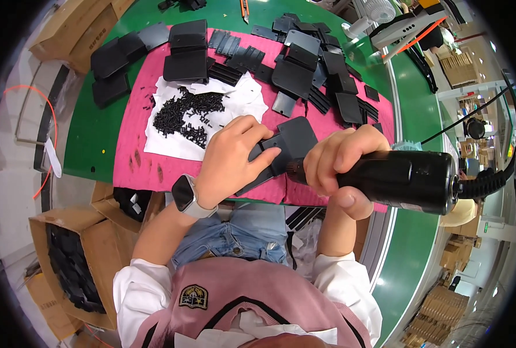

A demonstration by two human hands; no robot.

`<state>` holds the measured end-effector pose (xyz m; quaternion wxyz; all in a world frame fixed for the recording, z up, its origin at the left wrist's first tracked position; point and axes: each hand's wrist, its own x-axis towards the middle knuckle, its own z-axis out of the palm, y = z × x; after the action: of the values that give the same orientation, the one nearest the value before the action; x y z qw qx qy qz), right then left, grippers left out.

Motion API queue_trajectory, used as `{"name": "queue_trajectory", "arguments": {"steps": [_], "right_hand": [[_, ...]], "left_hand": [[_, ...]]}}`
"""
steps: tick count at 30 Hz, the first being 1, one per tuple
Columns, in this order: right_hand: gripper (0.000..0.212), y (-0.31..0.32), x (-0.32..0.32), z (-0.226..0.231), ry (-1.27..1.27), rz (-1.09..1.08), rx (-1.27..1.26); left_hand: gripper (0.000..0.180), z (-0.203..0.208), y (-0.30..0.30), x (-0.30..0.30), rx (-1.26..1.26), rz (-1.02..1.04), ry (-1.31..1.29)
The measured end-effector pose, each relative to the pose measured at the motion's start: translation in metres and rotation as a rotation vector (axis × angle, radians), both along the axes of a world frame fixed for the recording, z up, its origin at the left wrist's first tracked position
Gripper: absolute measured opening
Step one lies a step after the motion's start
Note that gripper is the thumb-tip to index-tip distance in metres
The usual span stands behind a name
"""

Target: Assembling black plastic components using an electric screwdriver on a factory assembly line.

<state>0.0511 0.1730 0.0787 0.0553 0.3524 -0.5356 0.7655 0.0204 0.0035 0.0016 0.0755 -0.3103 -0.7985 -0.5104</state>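
Observation:
My right hand point(342, 156) is wrapped round a black corded electric screwdriver point(411, 178), held nearly level, its tip end pointing left. That tip end meets a black plastic part point(300, 134), flat with a wider plate at its far side, at the near edge of a pink mat point(131, 139). Fingers and thumb of my left hand point(232, 153) press on the same part and hold it down; the palm side is hidden. Beyond my left hand, a heap of small black screws point(180, 113) is spread over a white cloth point(249, 95).
Several black plates and strips point(293, 75) lie along the mat's far side, more plates point(113, 58) at far left. An orange cutter knife point(244, 10) rests on the green table point(87, 145). Cardboard boxes point(93, 232) stand at lower left. The screwdriver's cord point(484, 184) runs off right.

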Motion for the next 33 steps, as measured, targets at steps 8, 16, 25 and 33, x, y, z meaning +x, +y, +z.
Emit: {"name": "queue_trajectory", "arguments": {"steps": [8,16,25,33], "right_hand": [[0.028,-0.013,0.009,0.007,-0.012,-0.116,-0.027],[0.041,0.024,0.011,0.012,0.126,0.239,-0.105],[0.039,0.042,0.051,0.019,0.235,0.052,-0.027],[0.037,0.014,0.063,0.018,0.362,0.003,-0.072]], "left_hand": [[0.022,0.005,0.001,0.003,-0.010,0.037,-0.007],[0.037,-0.006,0.002,0.008,-0.076,0.097,0.193],[0.069,0.014,-0.002,0.027,-0.423,0.031,0.330],[0.072,0.011,-0.158,0.082,0.246,0.598,0.071]]}}
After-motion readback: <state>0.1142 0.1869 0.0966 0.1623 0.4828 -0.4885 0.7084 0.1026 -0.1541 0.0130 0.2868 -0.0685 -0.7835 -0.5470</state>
